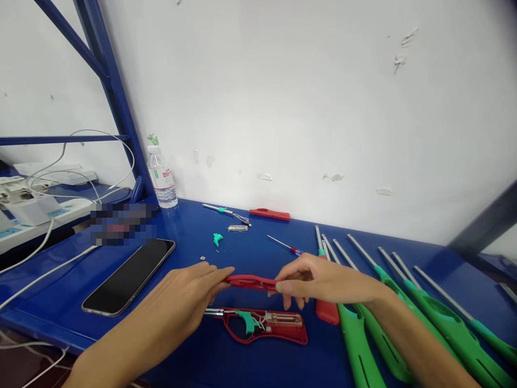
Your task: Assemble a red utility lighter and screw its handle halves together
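A red casing half [251, 281] is held level between my two hands, above the blue table. My left hand [197, 285] pinches its left end, and my right hand [309, 280] grips the right end with thumb and fingers. Below it lies an opened red lighter [283, 327], its metal tube pointing left. A green trigger [247, 321], thin wires and a clear tank [284, 319] show inside that lighter. Part of the metal tube is hidden by my left hand.
Several green lighters [359, 345] and a red one [327, 311] lie at right. Behind are a screwdriver [285, 245], another red casing piece [270, 214], a tube assembly [226, 212], a small tank [238, 228] and a green trigger [217, 238]. A phone [131, 276] and bottle [162, 180] stand left.
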A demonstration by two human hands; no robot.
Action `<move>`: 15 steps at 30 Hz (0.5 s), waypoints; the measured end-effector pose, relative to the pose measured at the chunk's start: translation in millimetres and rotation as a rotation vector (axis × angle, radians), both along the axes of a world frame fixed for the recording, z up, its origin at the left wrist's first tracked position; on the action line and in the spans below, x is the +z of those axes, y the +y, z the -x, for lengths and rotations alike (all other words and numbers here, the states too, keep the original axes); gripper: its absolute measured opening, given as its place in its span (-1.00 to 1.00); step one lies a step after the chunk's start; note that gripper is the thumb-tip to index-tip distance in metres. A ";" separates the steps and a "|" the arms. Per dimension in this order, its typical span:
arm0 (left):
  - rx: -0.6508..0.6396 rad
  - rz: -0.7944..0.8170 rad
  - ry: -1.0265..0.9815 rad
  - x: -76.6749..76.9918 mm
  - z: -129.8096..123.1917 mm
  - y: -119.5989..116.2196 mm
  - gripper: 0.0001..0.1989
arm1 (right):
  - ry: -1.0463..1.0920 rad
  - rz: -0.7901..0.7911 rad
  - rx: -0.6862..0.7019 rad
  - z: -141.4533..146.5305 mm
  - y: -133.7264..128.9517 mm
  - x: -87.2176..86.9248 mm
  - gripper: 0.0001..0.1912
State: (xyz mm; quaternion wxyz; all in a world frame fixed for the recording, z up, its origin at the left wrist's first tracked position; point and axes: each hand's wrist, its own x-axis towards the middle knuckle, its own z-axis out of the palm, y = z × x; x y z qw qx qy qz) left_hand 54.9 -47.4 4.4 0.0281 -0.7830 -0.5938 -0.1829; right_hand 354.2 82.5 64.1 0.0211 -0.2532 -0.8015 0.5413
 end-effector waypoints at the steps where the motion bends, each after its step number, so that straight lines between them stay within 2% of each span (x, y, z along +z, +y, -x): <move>1: -0.001 0.012 -0.003 1.2 -2.2 0.5 -0.60 | 0.000 -0.008 0.002 0.0 -0.6 0.0 -0.56; 9: -0.021 0.095 -0.037 13.1 -12.5 -4.2 -0.56 | -0.035 -0.062 -0.040 -0.6 -3.7 1.9 -0.29; 15: -0.019 0.125 -0.057 16.5 -15.0 -1.6 -0.55 | -0.048 -0.031 -0.037 1.0 -4.3 2.8 -0.31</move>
